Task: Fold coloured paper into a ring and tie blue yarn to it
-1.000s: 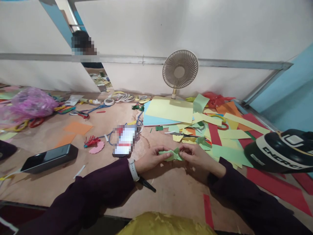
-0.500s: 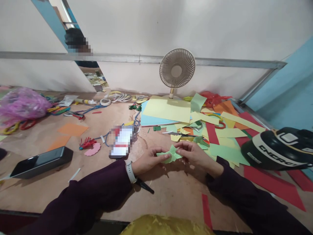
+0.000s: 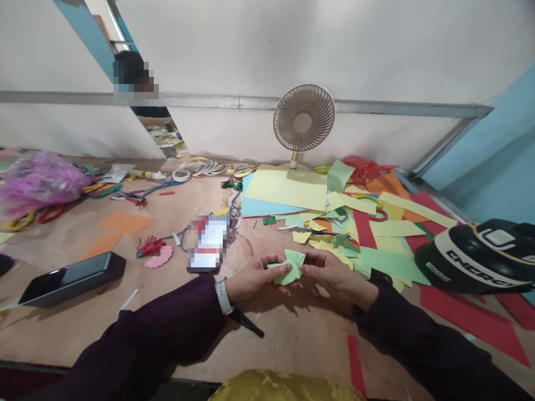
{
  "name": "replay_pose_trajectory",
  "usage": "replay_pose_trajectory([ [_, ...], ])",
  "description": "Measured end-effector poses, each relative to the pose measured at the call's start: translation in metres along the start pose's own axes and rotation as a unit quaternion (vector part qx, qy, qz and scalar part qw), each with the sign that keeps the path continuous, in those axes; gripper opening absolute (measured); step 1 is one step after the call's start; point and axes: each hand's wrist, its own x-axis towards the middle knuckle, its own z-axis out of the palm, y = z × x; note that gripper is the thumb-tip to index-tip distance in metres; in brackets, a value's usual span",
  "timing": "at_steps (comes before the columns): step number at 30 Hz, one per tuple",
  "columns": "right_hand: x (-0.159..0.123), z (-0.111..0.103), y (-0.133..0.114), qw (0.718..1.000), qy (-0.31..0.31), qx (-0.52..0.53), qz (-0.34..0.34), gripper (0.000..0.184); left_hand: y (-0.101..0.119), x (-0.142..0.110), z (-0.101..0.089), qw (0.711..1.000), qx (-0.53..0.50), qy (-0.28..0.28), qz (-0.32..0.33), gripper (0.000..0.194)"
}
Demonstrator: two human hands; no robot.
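Folded light-green paper point(image 3: 290, 262) is pinched at nine o'clock by left hand point(image 3: 254, 274), at three by right hand point(image 3: 335, 271) — presumably so creases are steadied — six o'clock from desk fan point(image 3: 304, 118).

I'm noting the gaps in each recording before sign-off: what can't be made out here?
- Folded green paper, head view: underside hidden by the left hand and right hand.
- Phone, head view: screen content unreadable behind pixelation.
- Black bottle, head view: far side cut off by the right edge.
- Purple bag, head view: crinkled plastic obscures any contents.
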Motion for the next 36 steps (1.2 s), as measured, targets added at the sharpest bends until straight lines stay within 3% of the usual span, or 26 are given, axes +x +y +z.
replay_pose_trajectory([
  [6, 0.001, -0.001, 0.01, 0.999, 0.026, 0.027, 0.017, 0.037, -0.001, -0.002, 0.0, 0.999, 0.038, -0.003, 0.002, 0.033],
  [12, 0.005, 0.006, 0.007, 0.991, 0.128, 0.029, -0.024, 0.034, -0.005, -0.003, 0.002, 0.998, 0.053, -0.02, -0.017, 0.035],
  [16, 0.002, -0.002, -0.01, 0.976, 0.181, -0.078, -0.09, 0.033, -0.006, 0.0, 0.0, 0.998, 0.055, 0.024, 0.015, 0.039],
  [18, -0.001, -0.008, -0.018, 0.965, 0.165, -0.165, -0.119, 0.03, -0.005, 0.002, 0.0, 0.994, 0.088, 0.049, 0.043, 0.042],
  [20, -0.005, -0.011, -0.024, 0.937, 0.126, -0.279, -0.17, 0.025, -0.004, 0.002, -0.001, 0.989, 0.12, 0.057, 0.07, 0.041],
  [25, -0.013, -0.01, -0.031, 0.771, 0.073, -0.517, -0.364, 0.015, -0.003, 0.001, 0.0, 0.969, 0.177, 0.057, 0.165, 0.027],
  [27, -0.017, -0.008, -0.031, 0.73, 0.059, -0.556, -0.394, 0.014, -0.003, 0.001, -0.001, 0.96, 0.193, 0.054, 0.195, 0.024],
  [33, -0.025, 0.0, -0.028, 0.667, 0.079, -0.613, -0.416, 0.013, -0.002, 0.0, -0.004, 0.918, 0.297, 0.052, 0.258, 0.019],
  [36, -0.027, 0.004, -0.026, 0.65, 0.072, -0.63, -0.42, 0.01, -0.002, -0.001, -0.006, 0.895, 0.342, 0.047, 0.283, 0.018],
])
